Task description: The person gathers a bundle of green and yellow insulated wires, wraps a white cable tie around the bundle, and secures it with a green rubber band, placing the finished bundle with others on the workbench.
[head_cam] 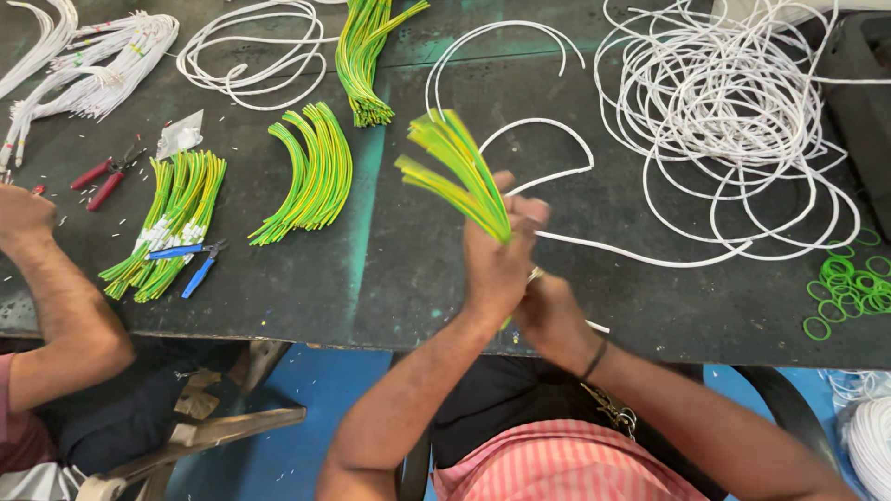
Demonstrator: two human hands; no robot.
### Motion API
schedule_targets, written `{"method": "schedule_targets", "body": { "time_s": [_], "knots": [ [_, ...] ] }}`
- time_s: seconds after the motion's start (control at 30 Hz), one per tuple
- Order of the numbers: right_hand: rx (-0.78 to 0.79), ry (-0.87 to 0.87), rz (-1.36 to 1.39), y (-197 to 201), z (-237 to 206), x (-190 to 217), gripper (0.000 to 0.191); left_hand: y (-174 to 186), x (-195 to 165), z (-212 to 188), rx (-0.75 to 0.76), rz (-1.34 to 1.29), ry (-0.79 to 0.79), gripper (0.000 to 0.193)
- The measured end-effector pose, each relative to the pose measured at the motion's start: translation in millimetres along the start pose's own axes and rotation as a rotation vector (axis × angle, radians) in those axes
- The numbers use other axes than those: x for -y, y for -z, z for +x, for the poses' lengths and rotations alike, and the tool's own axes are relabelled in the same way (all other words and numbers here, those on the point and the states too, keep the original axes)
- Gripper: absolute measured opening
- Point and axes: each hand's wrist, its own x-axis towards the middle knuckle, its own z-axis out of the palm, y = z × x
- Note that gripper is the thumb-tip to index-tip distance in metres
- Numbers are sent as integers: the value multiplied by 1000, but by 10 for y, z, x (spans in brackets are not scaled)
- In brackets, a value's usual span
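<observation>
Dark, scuffed worktable with worn teal streaks, seen from above, its near edge running across the lower part of the view over a blue floor. At centre, the left hand is clenched around a bunch of yellow-green wires; the smooth insulated strands fan up and to the left from the fist, raised above the tabletop and blurred at the tips. The right hand sits just beneath and touching the left, fingers curled at the lower end of the bunch; whether it grips the strands cannot be told. A dark band circles the right wrist.

Left of the hands, a curved bundle of green-yellow wires lies flat in an arc, and a further bundle with white tags has blue-handled pliers resting on it. Red-handled cutters lie near the table's left side. A loose tangle of thin white cable coils over the right half of the surface, and small green rubber rings are scattered at the right edge. Another person's forearm rests on the table at far left.
</observation>
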Motion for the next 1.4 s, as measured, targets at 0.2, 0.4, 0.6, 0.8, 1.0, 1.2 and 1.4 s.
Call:
{"method": "schedule_targets", "body": {
  "time_s": [0.2,0.4,0.6,0.8,1.0,1.2,1.4],
  "knots": [
    [-5,265,-296,350,-110,-4,22,433,-127,76,544,655,106,38],
    [-426,228,465,905,-38,15,46,551,69,-36,792,1014,-21,32],
    [-6,198,189,660,-48,-9,43,238,449,-261,906,1051,-89,31],
    [-274,188,267,816,43,-123,35,213,359,-183,549,920,-45,24],
    [98,94,-493,891,-92,-157,22,224,243,-13,398,763,-33,23],
    [149,-243,-306,1118,-133,-254,17,301,274,-111,418,708,-62,20],
    [56,-462,740,1626,-141,-338,25,373,225,-141,477,600,-46,22]
  ]
}}
